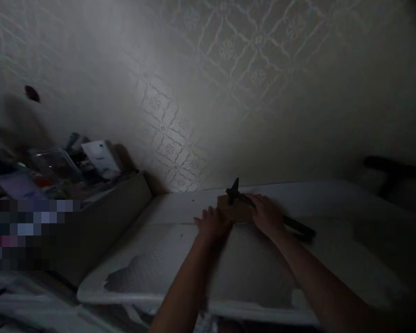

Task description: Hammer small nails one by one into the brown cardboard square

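Observation:
My right hand [267, 213] is closed round the dark handle of a hammer [296, 226]. The handle's far end sticks out to the right of my hand. Its pointed head lies over the left part of a flat brown block [241, 213], which could be wood or cardboard. At the block's left edge rests my left hand [211, 224], fingers spread and pointing away from me. Whether its thumb grips the block is hard to see in the dim light. Block and hands are on a white tabletop [166, 249] with a worn grey patch at its front left.
A patterned wall [229, 115] rises right behind the tabletop. To the left, a cabinet [107, 226] carries clutter, including a white box [102, 157] and a clear plastic container [57, 166]. A dark object [395, 167] juts in at the right.

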The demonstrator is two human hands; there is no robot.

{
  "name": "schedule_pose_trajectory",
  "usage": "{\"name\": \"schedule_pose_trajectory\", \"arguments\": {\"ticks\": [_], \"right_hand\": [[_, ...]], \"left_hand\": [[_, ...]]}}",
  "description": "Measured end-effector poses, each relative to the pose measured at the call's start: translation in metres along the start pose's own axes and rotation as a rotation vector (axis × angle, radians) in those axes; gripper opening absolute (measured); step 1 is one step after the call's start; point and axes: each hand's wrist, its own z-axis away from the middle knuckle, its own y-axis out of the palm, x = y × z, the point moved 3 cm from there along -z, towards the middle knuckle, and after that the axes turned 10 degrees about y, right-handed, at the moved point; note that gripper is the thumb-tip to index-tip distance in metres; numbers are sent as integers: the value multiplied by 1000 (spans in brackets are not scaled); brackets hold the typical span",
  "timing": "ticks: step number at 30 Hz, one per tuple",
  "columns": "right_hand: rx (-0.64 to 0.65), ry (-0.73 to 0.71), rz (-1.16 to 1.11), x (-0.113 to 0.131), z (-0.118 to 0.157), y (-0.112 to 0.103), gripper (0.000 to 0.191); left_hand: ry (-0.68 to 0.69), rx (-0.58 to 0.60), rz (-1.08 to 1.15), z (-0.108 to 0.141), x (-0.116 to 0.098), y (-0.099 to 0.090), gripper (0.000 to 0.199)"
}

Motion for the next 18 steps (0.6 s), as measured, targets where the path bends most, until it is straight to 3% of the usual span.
{"name": "schedule_pose_trajectory", "arguments": {"ticks": [18], "right_hand": [[22, 11, 9, -4, -2, 3, 40]], "left_hand": [[0, -8, -8, -1, 1, 1, 80]]}}
